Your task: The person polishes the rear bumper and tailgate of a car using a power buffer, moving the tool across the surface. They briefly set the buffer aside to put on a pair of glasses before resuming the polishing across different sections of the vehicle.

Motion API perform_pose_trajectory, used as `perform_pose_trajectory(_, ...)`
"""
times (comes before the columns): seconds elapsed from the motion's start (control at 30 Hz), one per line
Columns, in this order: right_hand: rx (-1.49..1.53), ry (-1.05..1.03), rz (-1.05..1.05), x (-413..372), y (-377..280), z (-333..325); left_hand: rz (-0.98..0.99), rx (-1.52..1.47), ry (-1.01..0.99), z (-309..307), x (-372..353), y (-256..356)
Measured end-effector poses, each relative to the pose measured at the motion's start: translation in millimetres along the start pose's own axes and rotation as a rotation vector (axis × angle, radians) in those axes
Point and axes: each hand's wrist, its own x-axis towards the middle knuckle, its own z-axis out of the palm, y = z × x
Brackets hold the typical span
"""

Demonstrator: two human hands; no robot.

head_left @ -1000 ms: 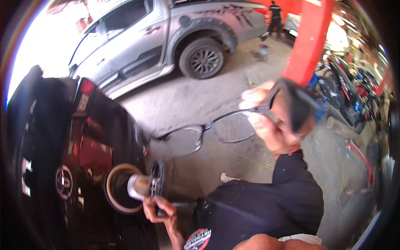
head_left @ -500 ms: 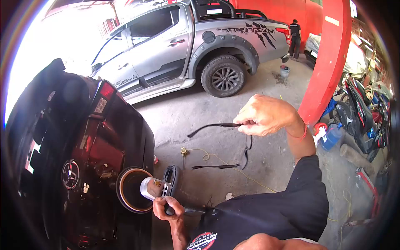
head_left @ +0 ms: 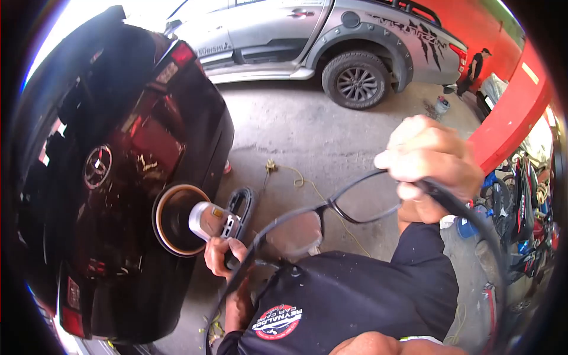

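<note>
My right hand [head_left: 429,163] is closed on a pair of black-framed eyeglasses [head_left: 328,204], its fingers at the corner of the frame by the hinge. The glasses are close to the camera, temples spread toward me, and one lens looks hazy. At the left, my left hand [head_left: 222,255] is wrapped round the black side handle of a car polisher [head_left: 208,221] with a silver head and a black loop grip. Its round pad [head_left: 171,222] faces the rear of a dark red car [head_left: 142,195] and overlaps the bodywork in this view.
A silver pickup truck [head_left: 284,35] stands behind. A thin yellow cord [head_left: 305,180] lies on the concrete floor [head_left: 278,127]. At right are a red pillar [head_left: 512,112], a bucket [head_left: 442,105], motorcycles [head_left: 523,195] and a person in dark clothes [head_left: 475,71].
My right hand has brought the eyeglasses nearer the camera and turned them, lenses outward and temples toward me. My left hand still holds the polisher. The whole view has shifted.
</note>
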Motion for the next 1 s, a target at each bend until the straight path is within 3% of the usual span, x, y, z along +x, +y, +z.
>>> perform_pose_trajectory(0.07, 0.055, -0.043, -0.029, 1, -2, 0, -0.103, -0.004, -0.042, -9, 0, 6)
perform_pose_trajectory(0.17, 0.256, -0.040, -0.125, -4, 5, 2, -0.066, 0.056, -0.059, -14, 11, 15)
perform_pose_trajectory(0.27, 0.474, -0.032, -0.093, -9, -13, 3, -0.096, 0.044, -0.070, -18, 5, 10)
perform_pose_trajectory(0.43, 0.489, 0.187, -0.256, -33, -16, 4, -0.095, 0.067, -0.071, -21, 8, 14)
perform_pose_trajectory(0.53, 0.715, 0.407, -0.440, -27, -2, 43, -0.066, 0.029, -0.024, -23, 5, 7)
perform_pose_trajectory(0.77, 0.836, 0.156, -0.178, -2, 3, 69, -0.025, 0.107, -0.057, -23, 11, 7)
perform_pose_trajectory(0.8, 0.928, 0.130, -0.013, 13, -10, 75, -0.024, 0.122, -0.068, -24, 11, 7)
perform_pose_trajectory(0.87, 1.031, 0.088, 0.121, 13, 0, 83, -0.026, 0.166, -0.076, -24, 10, 9)
perform_pose_trajectory(0.9, 0.995, 0.104, -0.038, -5, 22, 77, -0.032, 0.189, -0.079, -17, 8, 18)
perform_pose_trajectory(1.0, 0.990, 0.163, -0.068, -35, 54, 88, -0.003, 0.205, -0.069, -13, 9, 14)
